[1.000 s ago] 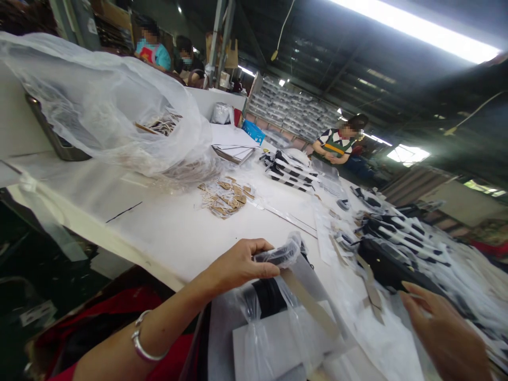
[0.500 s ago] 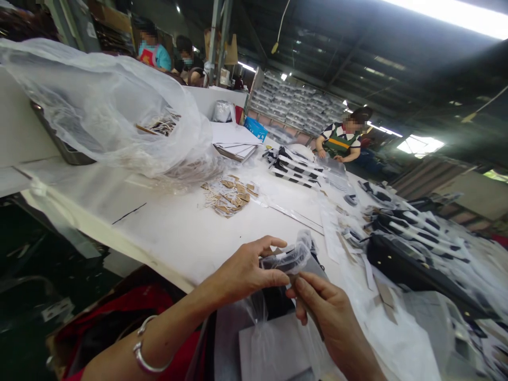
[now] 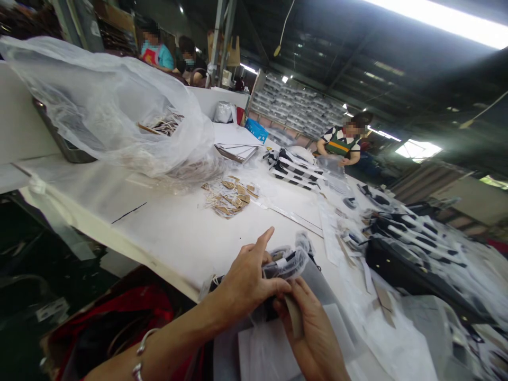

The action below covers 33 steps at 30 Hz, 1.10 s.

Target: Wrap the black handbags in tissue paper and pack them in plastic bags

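A black bag in clear plastic stands at the table's near edge, its looped handle wrapped in clear film. My left hand curls round the handle's left side, index finger raised and thumb reaching towards my other hand. My right hand is closed just below the loop, with a narrow brown strip against its fingers; whether it is card or tape I cannot tell. The fingertips of both hands meet at the handle and partly hide each other. Beneath them a white sheet shows through the plastic.
Brown tags with strings lie on the white table. A big clear plastic bag spreads at left, with stacked white sheets beyond. Striped bags and a black bag lie to the right. A co-worker stands across the table.
My right hand has shifted slightly left and turned, so the brown strip shows more. My left index finger has risen, and the hand sits a little further left.
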Motion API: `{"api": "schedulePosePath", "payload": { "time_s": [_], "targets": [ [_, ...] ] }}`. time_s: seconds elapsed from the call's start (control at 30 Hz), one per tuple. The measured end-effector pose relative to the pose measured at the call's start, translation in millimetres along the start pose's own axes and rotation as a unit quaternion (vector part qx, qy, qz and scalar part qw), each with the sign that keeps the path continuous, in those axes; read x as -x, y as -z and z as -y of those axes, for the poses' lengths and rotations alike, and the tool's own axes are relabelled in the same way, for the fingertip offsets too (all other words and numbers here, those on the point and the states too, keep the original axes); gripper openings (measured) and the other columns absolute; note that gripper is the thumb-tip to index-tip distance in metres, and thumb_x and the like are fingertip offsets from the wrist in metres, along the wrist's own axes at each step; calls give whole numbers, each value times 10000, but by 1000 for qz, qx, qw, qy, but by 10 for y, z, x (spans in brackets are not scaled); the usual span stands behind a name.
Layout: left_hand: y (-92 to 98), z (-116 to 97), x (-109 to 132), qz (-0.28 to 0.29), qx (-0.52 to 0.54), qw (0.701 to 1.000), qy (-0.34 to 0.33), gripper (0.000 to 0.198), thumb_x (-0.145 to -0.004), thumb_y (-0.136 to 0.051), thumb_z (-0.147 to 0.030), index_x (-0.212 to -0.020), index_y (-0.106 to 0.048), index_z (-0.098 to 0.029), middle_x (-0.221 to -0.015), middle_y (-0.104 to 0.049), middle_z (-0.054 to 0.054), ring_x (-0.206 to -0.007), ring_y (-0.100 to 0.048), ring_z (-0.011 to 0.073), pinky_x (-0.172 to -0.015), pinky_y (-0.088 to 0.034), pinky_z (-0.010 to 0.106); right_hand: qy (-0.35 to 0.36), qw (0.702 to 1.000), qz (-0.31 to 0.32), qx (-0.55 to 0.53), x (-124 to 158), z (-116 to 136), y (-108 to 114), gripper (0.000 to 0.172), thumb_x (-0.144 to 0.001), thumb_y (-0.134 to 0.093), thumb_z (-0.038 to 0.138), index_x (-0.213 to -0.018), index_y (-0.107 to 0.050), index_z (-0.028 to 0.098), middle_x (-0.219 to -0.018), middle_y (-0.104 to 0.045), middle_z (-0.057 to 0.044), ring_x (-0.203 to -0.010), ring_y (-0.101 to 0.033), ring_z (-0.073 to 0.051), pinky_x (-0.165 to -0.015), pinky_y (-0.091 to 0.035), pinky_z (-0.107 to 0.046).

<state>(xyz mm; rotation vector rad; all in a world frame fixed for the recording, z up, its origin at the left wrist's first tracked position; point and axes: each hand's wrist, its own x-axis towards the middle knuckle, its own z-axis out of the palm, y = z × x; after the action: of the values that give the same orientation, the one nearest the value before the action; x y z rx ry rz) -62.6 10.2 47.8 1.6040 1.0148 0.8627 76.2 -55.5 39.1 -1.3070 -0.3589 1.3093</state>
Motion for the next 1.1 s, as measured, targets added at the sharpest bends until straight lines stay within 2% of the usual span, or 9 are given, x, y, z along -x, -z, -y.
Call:
{"api": "schedulePosePath", "payload": {
  "time_s": [0.1,0.27,0.37,0.6,0.73,0.83,0.93,1.0,1.1],
  "targets": [
    [-32,24,28,4,2,1000,-5,1060,-641,-800,-284,-1518,-207,-250,-988,-637,17,-1076,-478,243,-956,-374,329,-7,999,11,-45,-31,-13,-35,437,-584,-875,289,-981,-700,239,-950,-694,33,-731,-623,-104,-616,-536,-195],
    [-73,77,60,-10,-16,1000,-18,1076,-634,-803,-264,-1523,-198,-222,-974,-642,24,-1063,-472,244,-972,-374,340,-44,995,-4,-90,-87,-61,-78,484,-534,-883,198,-982,-702,223,-751,-666,53,-605,-595,-93,-508,-493,-177],
    [-97,103,77,-15,-31,999,-39,1088,-632,-809,-257,-1525,-190,-192,-918,-662,20,-1121,-443,261,-1025,-333,356,-44,993,4,-107,-100,-57,-107,482,-570,-867,194,-1021,-699,214,-771,-683,35,-598,-594,-91,-496,-477,-171],
    [-12,87,90,-7,-10,1000,-4,1126,-626,-812,-312,-1532,-151,-212,-970,-675,19,-1103,-465,269,-966,-375,352,-69,989,116,-54,-1,104,20,453,-618,-816,111,-1046,-708,218,-952,-726,-13,-756,-644,-123,-670,-544,-227],
    [24,25,95,21,-4,1000,15,1155,-612,-818,-319,-1534,-130,-211,-979,-676,19,-1090,-480,265,-950,-380,344,-38,980,187,-56,47,145,103,328,-698,-811,230,-1014,-723,224,-1028,-727,-43,-934,-660,-178,-833,-545,-300],
    [-5,3,93,24,6,999,24,1213,-573,-843,-294,-1535,-106,-233,-1029,-656,27,-1103,-486,264,-949,-391,339,-8,977,205,-56,29,117,110,222,-751,-791,286,-960,-732,236,-1031,-729,-41,-933,-662,-166,-841,-537,-288],
    [-3,-8,89,9,21,999,31,1250,-549,-860,-290,-1536,-95,-247,-1048,-648,28,-1123,-488,270,-954,-398,343,9,978,196,-63,10,82,91,238,-753,-795,294,-975,-729,242,-1008,-729,-40,-932,-663,-165,-843,-537,-289],
    [46,-26,91,11,29,999,16,1137,-552,-861,-304,-1507,-247,-242,-1061,-649,33,-1105,-506,270,-940,-408,336,18,980,186,-64,13,73,74,291,-740,-804,316,-1010,-720,245,-1010,-724,-45,-951,-657,-181,-847,-538,-309],
    [152,-58,113,81,49,994,-57,599,-674,-783,-313,-1237,-603,-218,-1055,-661,22,-1024,-554,237,-892,-422,292,34,982,184,-38,30,81,44,293,-737,-804,349,-1000,-717,253,-978,-713,-35,-876,-644,-166,-825,-531,-305]
  ]
}}
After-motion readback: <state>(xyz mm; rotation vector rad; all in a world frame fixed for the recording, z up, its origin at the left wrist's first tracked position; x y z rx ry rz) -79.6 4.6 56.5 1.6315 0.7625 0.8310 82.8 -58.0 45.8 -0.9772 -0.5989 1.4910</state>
